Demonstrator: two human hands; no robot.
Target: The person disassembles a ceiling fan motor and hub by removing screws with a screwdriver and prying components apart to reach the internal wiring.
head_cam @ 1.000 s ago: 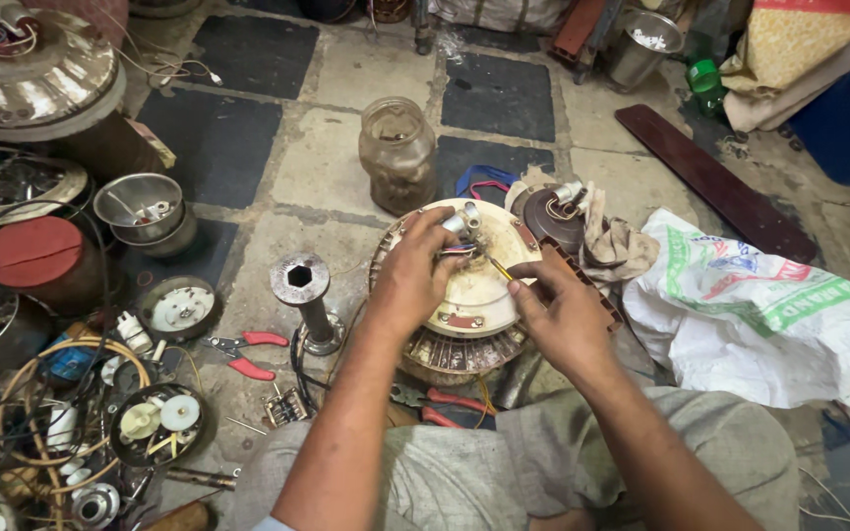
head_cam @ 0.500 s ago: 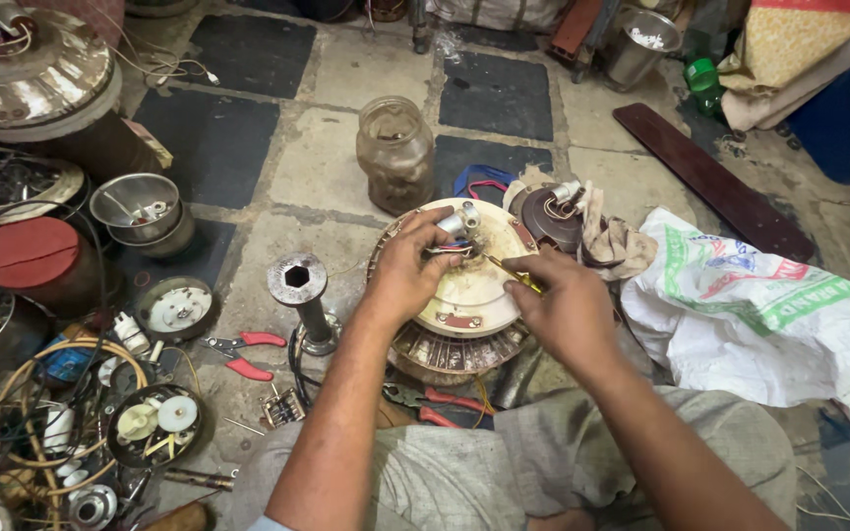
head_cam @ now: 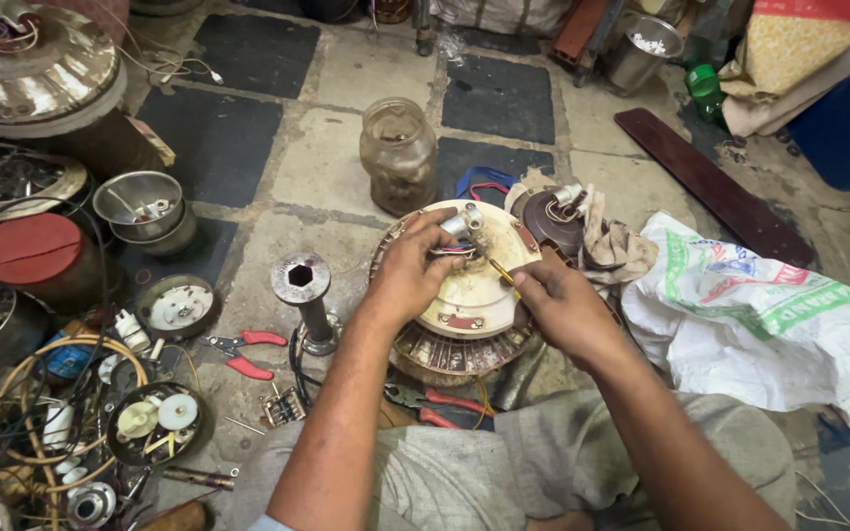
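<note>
Left hand (head_cam: 407, 267) is pinching the coloured wires (head_cam: 453, 252) atop the ceiling fan motor (head_cam: 464, 295), frame centre. Right hand (head_cam: 561, 307) is gripping a yellow-handled screwdriver (head_cam: 502, 273), fingers closed round it, tip near the wires.

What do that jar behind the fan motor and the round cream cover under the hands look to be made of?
The jar looks like clear glass, grimy and dulled, since its contents show through. The cream cover on the fan motor appears to be painted metal, stained and scuffed; that is a guess from its sheen.
</note>
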